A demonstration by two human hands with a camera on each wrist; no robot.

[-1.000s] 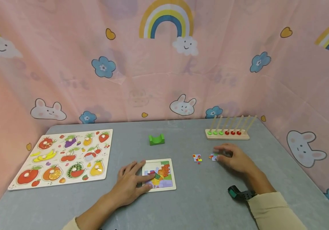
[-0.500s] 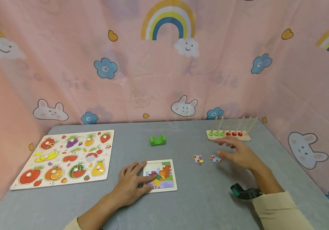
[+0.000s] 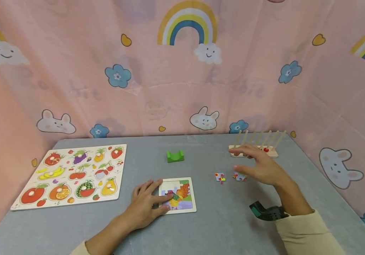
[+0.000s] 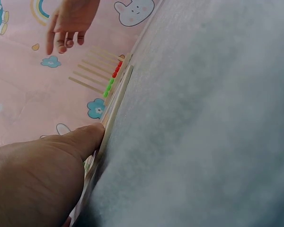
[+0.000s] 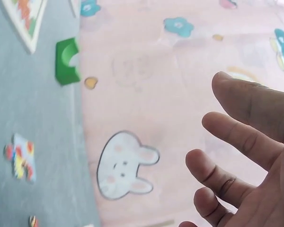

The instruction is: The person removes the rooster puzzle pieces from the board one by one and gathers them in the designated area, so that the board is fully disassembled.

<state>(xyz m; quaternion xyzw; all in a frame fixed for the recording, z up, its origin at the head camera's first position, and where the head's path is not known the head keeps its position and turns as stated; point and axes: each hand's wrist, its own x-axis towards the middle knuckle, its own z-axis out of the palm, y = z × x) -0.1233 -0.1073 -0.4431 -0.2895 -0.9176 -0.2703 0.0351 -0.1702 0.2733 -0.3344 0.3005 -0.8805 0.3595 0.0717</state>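
Note:
A small jigsaw tray (image 3: 193, 198) with a light wooden rim lies before me, holding a partly filled picture with an orange bird. My left hand (image 3: 144, 205) rests on its left side, fingers extended, the index fingertip on the picture. In the left wrist view the thumb (image 4: 87, 139) lies against the tray's edge. To the right, two loose jigsaw pieces lie apart on the table: a left piece (image 3: 219, 177) and a right piece (image 3: 240, 177). My right hand (image 3: 260, 166) hovers above the right piece, fingers spread and holding nothing, as the right wrist view also shows.
A fruit peg puzzle board (image 3: 66, 161) covers the left of the grey table (image 3: 201, 233). Behind the tray stands a green curved block (image 3: 175, 156). A wooden bead rack (image 3: 274, 153) with upright pegs sits at the back right, partly behind my right hand. A pink curtain encloses the table.
My right hand has lifted away from the right jigsaw piece, spread its fingers and shifted slightly left in the air. The piece stays on the table. My left hand keeps its place.

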